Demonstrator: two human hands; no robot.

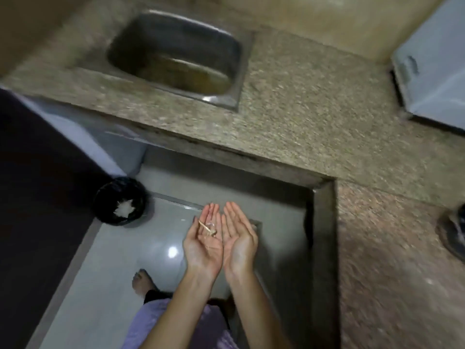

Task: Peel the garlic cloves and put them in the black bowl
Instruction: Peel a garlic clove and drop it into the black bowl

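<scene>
Speckled counter, steel sink, black bin below, left hand bearing garlic skins, right hand touching it, fingers straight, together

A speckled stone table bends in an L round the corner, with a steel sink sunk into its far left part. A grey box sits at the far right. On the glossy grey floor stands a black-lined bin holding a white scrap.

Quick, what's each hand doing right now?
Left hand: open, palm up, peel scraps lying on it.
Right hand: open, palm up, empty.
</scene>
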